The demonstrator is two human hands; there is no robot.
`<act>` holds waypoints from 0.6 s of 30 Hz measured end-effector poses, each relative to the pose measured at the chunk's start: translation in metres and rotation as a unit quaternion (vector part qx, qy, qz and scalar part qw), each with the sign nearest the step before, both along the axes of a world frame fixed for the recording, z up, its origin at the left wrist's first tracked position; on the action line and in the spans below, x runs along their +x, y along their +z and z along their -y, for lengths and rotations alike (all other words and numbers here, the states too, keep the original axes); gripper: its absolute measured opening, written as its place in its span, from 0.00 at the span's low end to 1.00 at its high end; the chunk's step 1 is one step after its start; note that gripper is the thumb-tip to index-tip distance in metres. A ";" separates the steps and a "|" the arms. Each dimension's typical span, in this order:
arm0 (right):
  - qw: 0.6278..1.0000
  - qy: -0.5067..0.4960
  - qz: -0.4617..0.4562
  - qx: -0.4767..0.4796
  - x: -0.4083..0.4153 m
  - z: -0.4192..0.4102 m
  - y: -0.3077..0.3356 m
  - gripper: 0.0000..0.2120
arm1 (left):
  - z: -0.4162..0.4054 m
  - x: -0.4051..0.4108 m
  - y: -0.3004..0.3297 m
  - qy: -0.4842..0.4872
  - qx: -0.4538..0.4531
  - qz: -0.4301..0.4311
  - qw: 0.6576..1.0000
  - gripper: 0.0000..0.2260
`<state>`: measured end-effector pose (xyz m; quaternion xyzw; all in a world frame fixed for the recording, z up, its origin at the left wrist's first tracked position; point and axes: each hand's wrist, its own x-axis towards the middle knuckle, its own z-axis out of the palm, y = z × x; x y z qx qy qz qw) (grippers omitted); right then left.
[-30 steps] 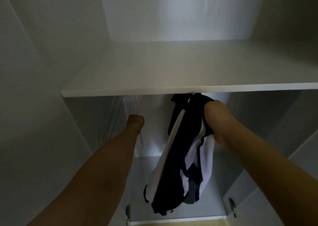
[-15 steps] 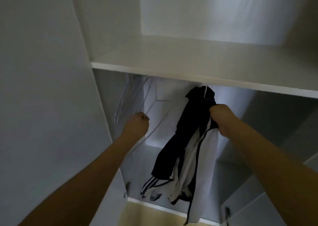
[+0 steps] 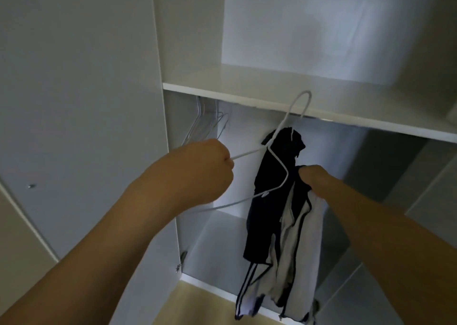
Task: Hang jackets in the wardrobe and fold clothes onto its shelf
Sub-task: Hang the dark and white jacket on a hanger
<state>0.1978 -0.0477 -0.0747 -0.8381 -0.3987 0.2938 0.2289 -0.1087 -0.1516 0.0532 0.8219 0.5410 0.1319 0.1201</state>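
Observation:
My left hand [image 3: 205, 166] grips one shoulder end of a white wire hanger [image 3: 279, 136], held free in front of the wardrobe with its hook up over the shelf edge. My right hand [image 3: 315, 178] grips a dark navy and white jacket [image 3: 277, 216] near its top. The jacket hangs limp from that hand in front of the lower compartment, its striped sleeves dangling low. The hanger crosses in front of the jacket's upper part. The white shelf [image 3: 247, 80] above carries nothing I can see.
Several more white wire hangers [image 3: 205, 124] hang at the far left under the shelf. The open wardrobe door [image 3: 74, 102] stands on the left, with a hinge [image 3: 181, 260] low on the side wall. A second door edge sits at the lower right.
My left hand has pulled a hanger off the rail and brought it out toward the jacket. My right hand has lowered slightly with the jacket. The view has shifted left and back.

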 end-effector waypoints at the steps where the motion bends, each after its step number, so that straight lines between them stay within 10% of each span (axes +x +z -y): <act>1: 1.000 -0.006 0.014 -0.003 0.002 0.006 0.002 0.21 | 0.006 -0.002 0.004 -0.005 0.001 0.005 1.000 0.15; 14: 0.991 -0.004 -0.106 0.086 0.009 0.062 0.065 0.16 | 0.000 0.066 -0.044 -0.056 0.021 0.099 0.993 0.11; 18: 0.969 -0.031 -0.174 0.172 0.001 0.090 0.084 0.11 | -0.013 0.082 -0.062 -0.094 -0.113 0.232 0.962 0.12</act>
